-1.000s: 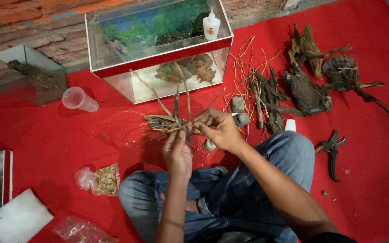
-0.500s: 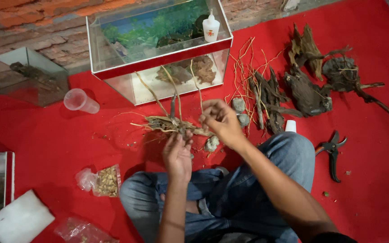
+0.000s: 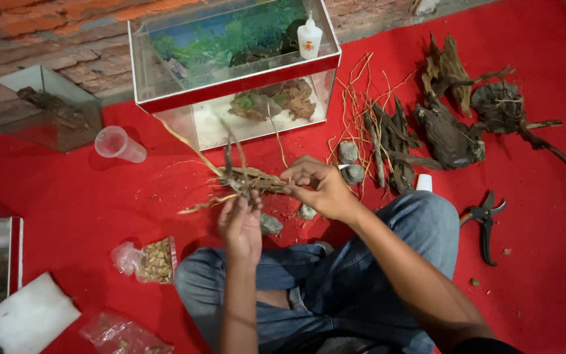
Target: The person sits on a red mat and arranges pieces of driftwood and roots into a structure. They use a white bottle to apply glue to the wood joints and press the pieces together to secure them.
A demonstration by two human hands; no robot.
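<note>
Glass tank (image 3: pixel 244 98) blocks ahead — red mat (image 3: pixel 73 196) leftward open.

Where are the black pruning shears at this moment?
In the head view, the pruning shears lie on the red cloth at the right, beside the person's knee and below the driftwood pieces.

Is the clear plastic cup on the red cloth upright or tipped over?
Tipped over: the clear plastic cup lies on its side on the red cloth, mouth toward the small glass tank.

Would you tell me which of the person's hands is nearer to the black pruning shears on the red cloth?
Right. The right hand grips the root bundle, with the pruning shears off to its right. The left hand holds the bundle from below, farther from them.
</note>
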